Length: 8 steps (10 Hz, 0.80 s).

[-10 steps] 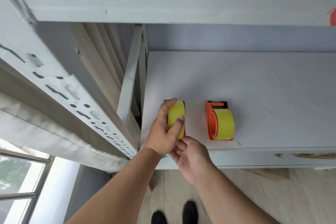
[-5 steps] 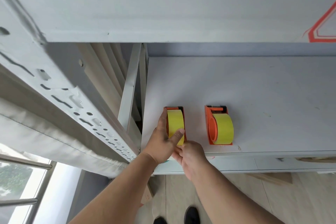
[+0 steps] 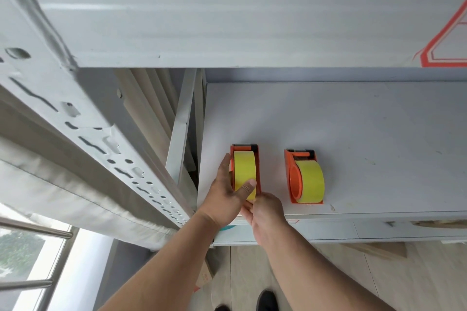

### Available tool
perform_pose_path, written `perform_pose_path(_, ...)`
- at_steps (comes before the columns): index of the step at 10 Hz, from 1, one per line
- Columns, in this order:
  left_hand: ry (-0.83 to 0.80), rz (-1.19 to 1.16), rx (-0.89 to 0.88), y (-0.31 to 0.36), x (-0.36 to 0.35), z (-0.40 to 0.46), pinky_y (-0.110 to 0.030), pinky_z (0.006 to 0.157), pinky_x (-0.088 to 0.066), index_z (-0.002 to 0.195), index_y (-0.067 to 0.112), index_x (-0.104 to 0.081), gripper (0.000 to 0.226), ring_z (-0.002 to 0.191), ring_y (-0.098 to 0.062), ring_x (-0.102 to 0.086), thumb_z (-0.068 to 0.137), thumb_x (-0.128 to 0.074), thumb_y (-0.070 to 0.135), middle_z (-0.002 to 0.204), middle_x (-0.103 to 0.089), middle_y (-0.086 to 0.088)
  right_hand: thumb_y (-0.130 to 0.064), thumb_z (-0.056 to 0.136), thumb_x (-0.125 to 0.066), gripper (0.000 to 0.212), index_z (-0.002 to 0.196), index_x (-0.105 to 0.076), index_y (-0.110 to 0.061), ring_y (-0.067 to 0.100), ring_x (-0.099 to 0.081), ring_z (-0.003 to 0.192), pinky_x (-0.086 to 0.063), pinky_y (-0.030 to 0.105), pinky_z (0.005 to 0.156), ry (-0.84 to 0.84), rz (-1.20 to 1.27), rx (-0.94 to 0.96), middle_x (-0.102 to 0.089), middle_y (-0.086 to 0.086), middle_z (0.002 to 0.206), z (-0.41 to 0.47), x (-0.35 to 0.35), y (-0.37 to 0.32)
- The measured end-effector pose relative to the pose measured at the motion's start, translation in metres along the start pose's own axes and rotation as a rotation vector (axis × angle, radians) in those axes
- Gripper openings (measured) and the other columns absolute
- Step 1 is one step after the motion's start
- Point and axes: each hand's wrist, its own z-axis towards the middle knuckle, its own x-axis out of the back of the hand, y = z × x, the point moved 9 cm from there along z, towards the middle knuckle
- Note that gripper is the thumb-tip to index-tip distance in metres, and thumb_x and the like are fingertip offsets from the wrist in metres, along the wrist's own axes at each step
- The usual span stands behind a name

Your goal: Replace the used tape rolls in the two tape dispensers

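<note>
Two orange tape dispensers stand side by side on a white desk [image 3: 353, 129], each carrying a yellow tape roll. The left dispenser [image 3: 254, 150] holds a yellow roll [image 3: 243, 169], and my left hand [image 3: 225, 194] grips this roll and the dispenser's left side, thumb pressed on the tape. My right hand [image 3: 265, 212] pinches the near end of the same dispenser at the desk's front edge. The right dispenser [image 3: 294, 177] with its yellow roll [image 3: 312, 179] stands untouched, a hand's width to the right.
A white perforated metal bed frame [image 3: 83, 118] runs diagonally on the left, with a grey mattress edge [image 3: 63, 197] below it. A white shelf [image 3: 227, 20] overhangs the desk. Drawer fronts [image 3: 328, 230] sit under the desk edge. My shoes [image 3: 265, 302] are on the wooden floor.
The left dispenser and its roll came down from a raised, tilted hold to stand flat on the desk. Both hands stayed on it. The right dispenser has not moved.
</note>
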Motion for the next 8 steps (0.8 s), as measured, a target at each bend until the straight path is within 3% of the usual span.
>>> perform_pose_path(1,0.048,0.048,0.039,-0.009,0.002,0.002,-0.013,0.085,-0.056,0.149,0.024,-0.040,0.059,0.113,-0.010,-0.071,0.099,-0.070,0.030,0.128,-0.069,0.006,-0.013,0.110,-0.046,0.026,0.116,-0.071,-0.007,0.025,-0.081,0.091,-0.066,0.033,0.066,0.035,-0.011,-0.021,-0.080,0.016,0.107,0.010,0.006,0.007)
perform_pose_path(2,0.035,0.087,0.046,-0.012,-0.004,0.000,-0.007,0.075,-0.053,0.124,0.033,-0.054,0.027,0.102,-0.002,-0.072,0.100,-0.067,0.035,0.117,-0.073,0.010,-0.015,0.107,-0.057,0.017,0.111,-0.071,-0.007,0.026,-0.083,0.083,-0.069,0.042,0.078,0.099,-0.079,-0.049,-0.082,0.016,0.097,0.017,0.017,0.008)
perform_pose_path(3,0.036,0.082,0.051,-0.012,-0.007,-0.004,-0.006,0.072,-0.052,0.118,0.036,-0.056,0.022,0.094,0.005,-0.072,0.099,-0.067,0.038,0.114,-0.074,0.012,-0.022,0.102,-0.068,0.016,0.106,-0.070,-0.007,0.027,-0.082,0.085,-0.069,0.045,0.080,0.157,-0.130,-0.062,-0.081,0.016,0.096,0.014,0.027,0.004)
perform_pose_path(5,0.078,0.100,0.037,-0.011,0.002,-0.014,-0.002,0.074,-0.049,0.129,0.020,-0.060,0.037,0.088,0.013,-0.068,0.098,-0.070,0.037,0.111,-0.075,0.011,-0.026,0.104,-0.060,0.026,0.109,-0.068,-0.002,0.022,-0.082,0.074,-0.066,0.035,0.068,0.091,-0.151,-0.085,-0.082,0.018,0.095,-0.003,0.031,0.011)
perform_pose_path(6,0.076,0.078,0.053,-0.015,0.008,-0.022,-0.023,0.100,-0.056,0.137,0.020,-0.059,0.053,0.109,0.000,-0.071,0.093,-0.073,0.048,0.121,-0.076,0.009,-0.027,0.103,-0.060,0.028,0.112,-0.066,-0.001,0.023,-0.082,0.077,-0.065,0.034,0.067,0.058,-0.220,-0.081,-0.082,0.018,0.096,-0.015,0.033,0.011)
perform_pose_path(7,0.110,0.082,0.015,-0.007,0.015,-0.031,-0.033,0.110,-0.051,0.145,0.020,-0.054,0.066,0.121,-0.010,-0.067,0.091,-0.073,0.053,0.135,-0.070,0.005,-0.029,0.104,-0.061,0.031,0.114,-0.065,0.000,0.024,-0.081,0.080,-0.064,0.034,0.065,0.034,-0.244,-0.062,-0.081,0.018,0.097,-0.026,0.038,0.011)
perform_pose_path(8,0.175,0.058,0.024,-0.001,0.020,-0.045,-0.016,0.099,-0.044,0.155,0.011,-0.042,0.073,0.123,-0.010,-0.059,0.095,-0.072,0.042,0.144,-0.062,-0.004,-0.031,0.105,-0.060,0.032,0.114,-0.067,-0.001,0.024,-0.080,0.086,-0.065,0.035,0.073,0.032,-0.329,-0.011,-0.080,0.016,0.101,-0.047,0.048,0.001)
